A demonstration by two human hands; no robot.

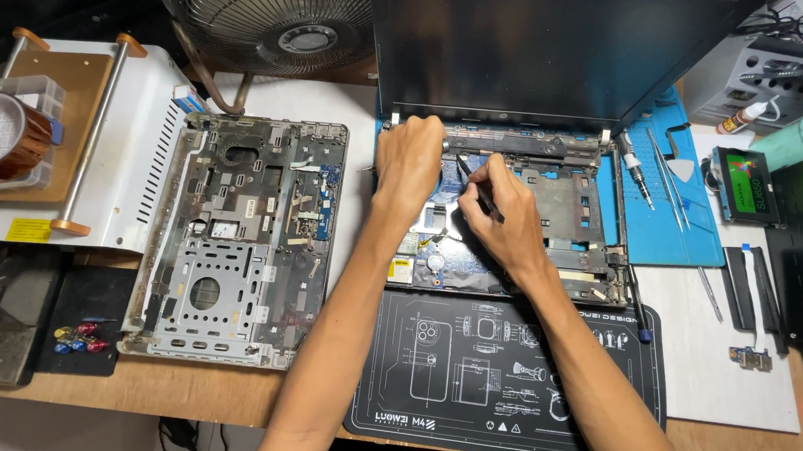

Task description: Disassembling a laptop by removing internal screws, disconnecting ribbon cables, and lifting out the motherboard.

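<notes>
Black and thin, a small tool (478, 188) sits pinched in the fingers of the right hand (504, 224), held like a pen, with its tip down inside the open laptop (575, 204). The left hand (409, 164) is curled into a loose fist and rests on the laptop's bare insides, near the hinge at the back. It holds nothing that can be seen. The two hands are close together, almost touching. The laptop has its cover off, so its boards and metal parts show, and its dark screen (542, 48) stands up behind the hands. In front of the laptop lies a black mat (503, 380) with white drawings on it. To the left lies the grey laptop cover (238, 239), turned upside down. Beside that is a white machine (137, 144) with wooden knobs and a roll of brown tape (3, 136). A fan (266, 13) stands at the back. To the right is a blue mat (671, 228) with tweezers (666, 181) and a screwdriver (635, 170) on it, and a small green board (746, 186). All of it sits on a brown wooden counter (196, 394).
</notes>
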